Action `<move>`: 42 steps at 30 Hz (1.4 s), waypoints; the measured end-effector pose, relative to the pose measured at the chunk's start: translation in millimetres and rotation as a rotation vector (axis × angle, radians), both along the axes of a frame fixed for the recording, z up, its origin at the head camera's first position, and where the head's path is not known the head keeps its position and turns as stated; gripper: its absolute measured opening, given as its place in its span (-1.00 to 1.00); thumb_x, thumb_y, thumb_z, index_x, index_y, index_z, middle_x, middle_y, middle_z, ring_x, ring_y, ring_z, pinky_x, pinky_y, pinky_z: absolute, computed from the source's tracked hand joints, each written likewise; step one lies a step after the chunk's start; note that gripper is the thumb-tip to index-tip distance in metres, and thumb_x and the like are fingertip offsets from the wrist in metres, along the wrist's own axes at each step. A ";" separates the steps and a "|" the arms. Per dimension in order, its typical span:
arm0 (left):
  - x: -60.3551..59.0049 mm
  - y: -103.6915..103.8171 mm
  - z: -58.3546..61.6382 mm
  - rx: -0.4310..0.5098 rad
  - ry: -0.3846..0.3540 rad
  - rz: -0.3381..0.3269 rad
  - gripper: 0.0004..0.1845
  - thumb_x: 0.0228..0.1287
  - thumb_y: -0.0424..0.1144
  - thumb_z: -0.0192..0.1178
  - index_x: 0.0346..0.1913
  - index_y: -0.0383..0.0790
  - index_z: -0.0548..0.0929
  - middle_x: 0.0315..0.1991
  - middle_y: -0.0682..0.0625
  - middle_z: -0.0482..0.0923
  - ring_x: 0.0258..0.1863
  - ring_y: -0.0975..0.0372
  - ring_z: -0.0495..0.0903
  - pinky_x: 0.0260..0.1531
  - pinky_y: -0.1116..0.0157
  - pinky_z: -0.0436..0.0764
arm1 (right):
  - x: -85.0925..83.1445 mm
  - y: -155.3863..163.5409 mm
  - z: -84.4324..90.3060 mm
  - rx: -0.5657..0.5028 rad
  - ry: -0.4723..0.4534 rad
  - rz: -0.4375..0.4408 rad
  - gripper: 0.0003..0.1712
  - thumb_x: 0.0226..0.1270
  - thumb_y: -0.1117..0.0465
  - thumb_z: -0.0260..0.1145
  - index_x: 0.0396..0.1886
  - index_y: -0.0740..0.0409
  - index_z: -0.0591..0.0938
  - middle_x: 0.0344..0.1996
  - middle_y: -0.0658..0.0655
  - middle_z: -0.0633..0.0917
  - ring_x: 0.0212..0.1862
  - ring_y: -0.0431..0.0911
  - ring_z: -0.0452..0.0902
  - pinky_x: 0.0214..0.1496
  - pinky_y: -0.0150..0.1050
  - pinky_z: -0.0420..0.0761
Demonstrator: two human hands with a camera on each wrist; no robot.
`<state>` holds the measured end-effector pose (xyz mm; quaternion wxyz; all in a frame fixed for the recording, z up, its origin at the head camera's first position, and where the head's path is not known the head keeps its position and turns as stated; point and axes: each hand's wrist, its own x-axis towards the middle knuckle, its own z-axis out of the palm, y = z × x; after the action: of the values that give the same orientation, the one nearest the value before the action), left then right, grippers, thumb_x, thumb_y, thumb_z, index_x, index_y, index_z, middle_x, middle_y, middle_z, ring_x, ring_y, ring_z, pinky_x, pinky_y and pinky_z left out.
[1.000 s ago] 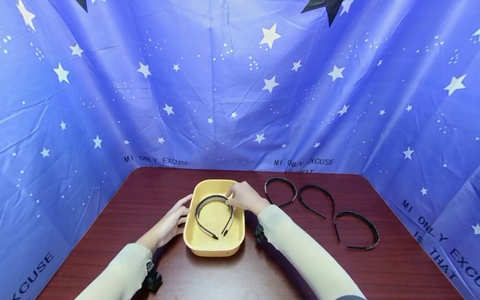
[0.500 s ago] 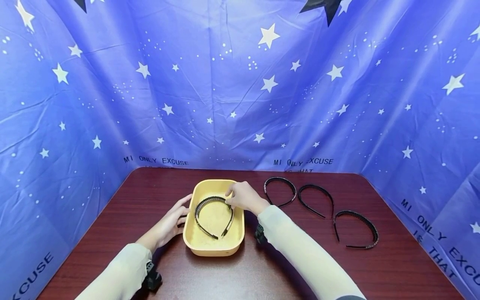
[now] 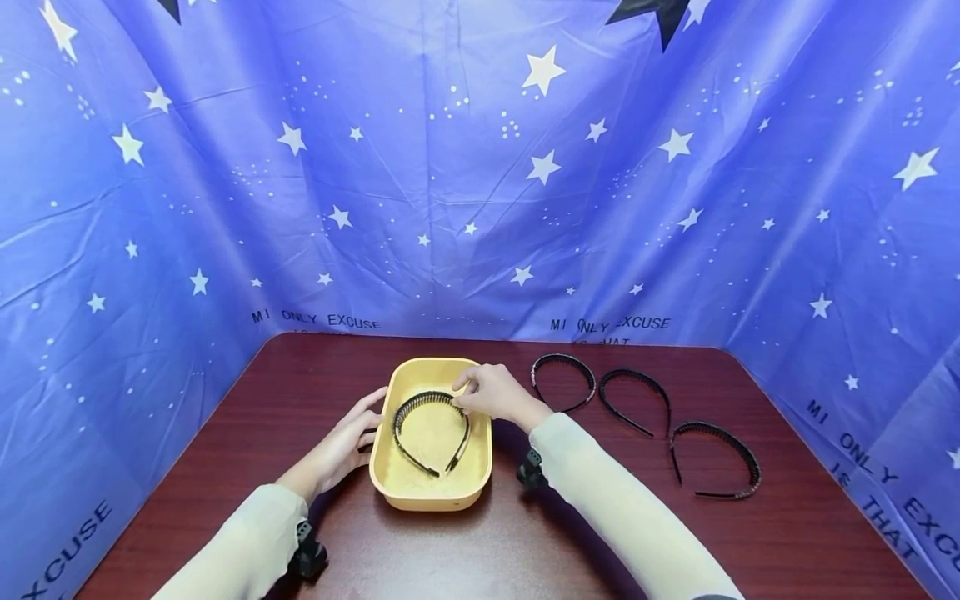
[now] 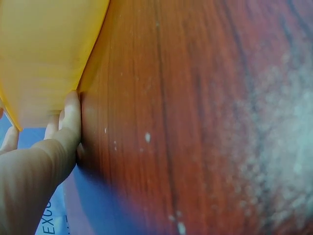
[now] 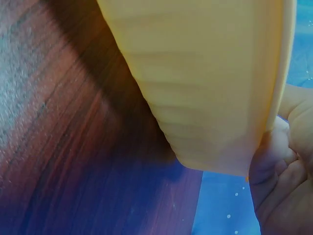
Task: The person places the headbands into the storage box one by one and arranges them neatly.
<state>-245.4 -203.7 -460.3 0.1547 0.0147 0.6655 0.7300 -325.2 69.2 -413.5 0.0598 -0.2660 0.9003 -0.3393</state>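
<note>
Right hand (image 3: 491, 393) fingers (image 3: 467, 390): curled, pinching top arc of black toothed plastic headband (image 3: 429, 429) at far right of tray; headband lies inside shallow yellow plastic tray (image 3: 405, 493), ends toward viewer. Left hand (image 3: 347, 442) fingers (image 3: 369, 415): straight, resting against tray's left wall, steadying it. Step judged: seating headband in tray. Next move calls for: release of pinch, lift clear of rim, reach right to three black toothed headbands (image 3: 562, 382) on dark red wooden counter (image 3: 787, 533)

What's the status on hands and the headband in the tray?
Left hand open, resting against tray. Right hand pinching headband at its top, inside tray. Three spare headbands on table, nothing blocking.
</note>
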 end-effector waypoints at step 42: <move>-0.8 0.7 -2.5 -0.003 0.018 -0.002 -0.32 0.46 -0.23 -0.09 0.59 0.10 0.05 0.27 -0.33 0.40 0.16 -0.02 0.48 0.04 0.03 0.52 | 28.9 77.6 12.4 -0.155 0.094 0.006 -0.87 0.29 0.13 0.43 -0.21 0.04 0.71 -0.47 -0.04 0.72 -0.40 0.10 0.68 -0.54 -0.23 0.61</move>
<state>-246.2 -203.0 -462.8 0.1493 0.0217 0.6680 0.7287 -296.3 146.9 -401.1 -0.0025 -0.2880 0.8723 -0.3951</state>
